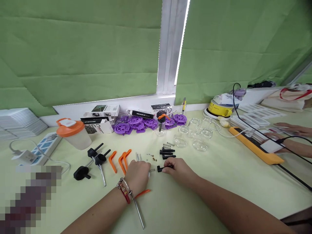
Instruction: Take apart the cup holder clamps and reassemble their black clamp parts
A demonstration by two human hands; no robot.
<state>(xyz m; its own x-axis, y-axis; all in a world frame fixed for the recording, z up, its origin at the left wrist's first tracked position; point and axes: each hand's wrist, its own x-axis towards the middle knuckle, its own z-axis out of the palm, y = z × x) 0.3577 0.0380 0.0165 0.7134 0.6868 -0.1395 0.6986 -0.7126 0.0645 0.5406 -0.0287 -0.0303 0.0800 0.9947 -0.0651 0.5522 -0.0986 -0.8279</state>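
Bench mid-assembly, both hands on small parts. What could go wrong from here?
1. The small spring lies loose between the left hand and right hand; a nudge could flick it away.
2. The tiny screws sit unboxed on the table and could scatter.
3. The metal rod under the left wrist could roll if the arm shifts.
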